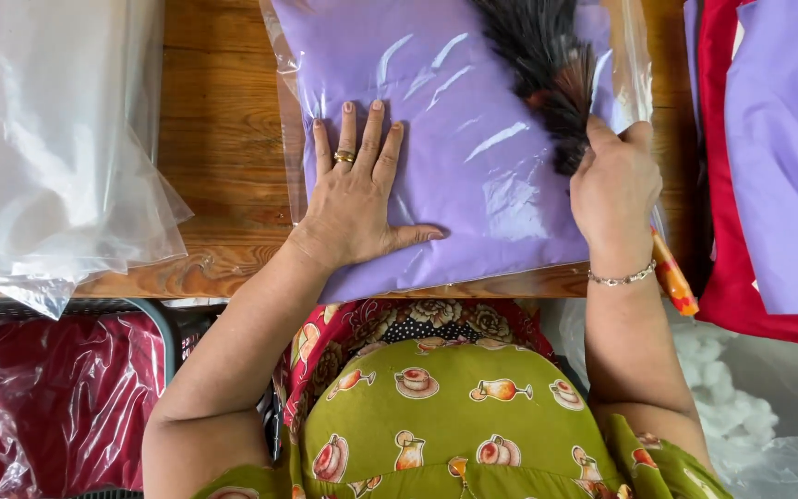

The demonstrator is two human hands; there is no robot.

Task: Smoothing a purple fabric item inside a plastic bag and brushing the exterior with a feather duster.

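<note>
wooden planks of a table (223, 120) are filling the upper part of the view, running under everything at work. a purple cloth sealed in a clear bag (473, 148) is lying flat on the table near its front edge, between the two hands; its upper end is being cut off by the top of the frame.

the left hand (355, 194) is lying flat on the bag with fingers spread and palm pressing down, a ring showing on one finger. the right hand (613, 189) is closing around the handle of a dark feather brush (547, 65), whose bristles are lying across the bag's upper right. the fingers are curling out of sight, so the exact hold is hard to make out. an orange handle end (674, 275) is sticking out below the wrist, beside a bracelet (622, 276).

a pile of empty clear bags (57, 139) is lying at the left, partly cut off. red and purple cloth (768, 166) is stacking at the right edge, also cut off. a basket holding bagged red cloth (66, 397) is sitting below the table. white stuffing (731, 388) is showing at the lower right, partly hidden by the arm.
</note>
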